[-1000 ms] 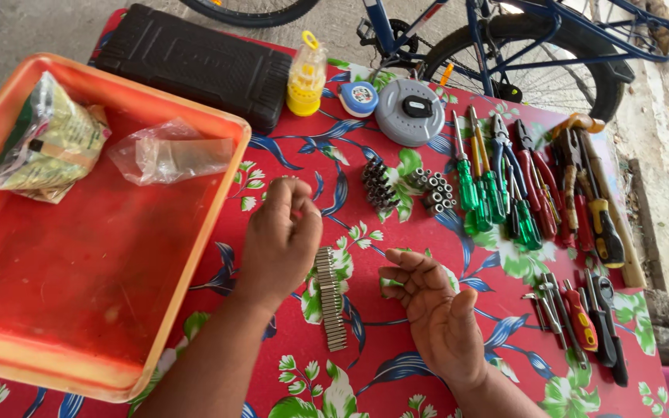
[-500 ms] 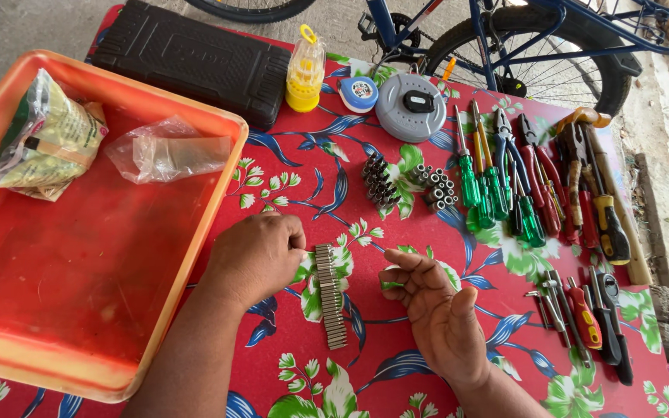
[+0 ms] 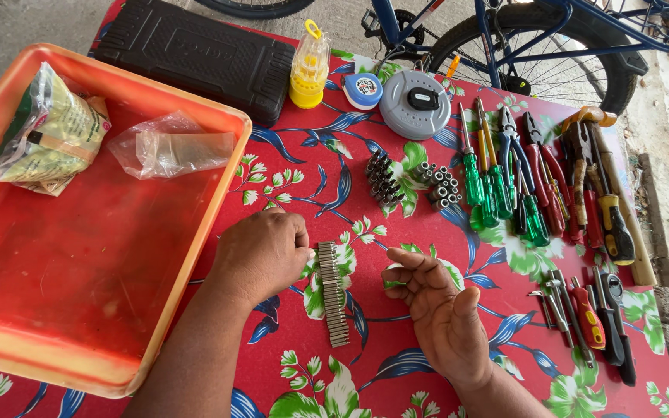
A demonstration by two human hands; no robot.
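1. A red table cover printed with green, white and blue flowers [image 3: 303,186] fills most of the frame, under everything else.
2. A large orange plastic tray [image 3: 187,255] takes up the left side. In its upper left lie a clear bag of green-and-yellow packets [image 3: 44,135] and, just beside it, a crumpled clear plastic bag [image 3: 168,147].
3. A dark blue bicycle [image 3: 520,31] stands along the top edge, behind the table.
4. A black plastic tool case [image 3: 195,58] lies shut at top centre-left, near the tray's far corner.
5. A row of screwdrivers and pliers with green, red, blue and black handles [image 3: 536,178] runs down the right side of the frame.
6. The left hand [image 3: 261,251] rests knuckles up at lower centre, its fingers curled under; the fingertips are just beside the top of the bit row, and whether they grip anything cannot be told.
7. The right hand [image 3: 443,310] lies at lower centre-right, palm turned up, its fingers loosely bent; a small object between fingertips cannot be made out.
8. A grey round tape reel [image 3: 416,104] sits at top centre, with a small blue-and-white tape measure [image 3: 363,90] just to its left.
9. A yellow-capped clear plastic container [image 3: 309,70] stands touching the case's right end.
10. A straight row of small silver metal bits [image 3: 333,294] lies between the two hands, running top to bottom.
11. Two clusters of upright dark and silver sockets [image 3: 408,182] stand in the centre, above the hands.
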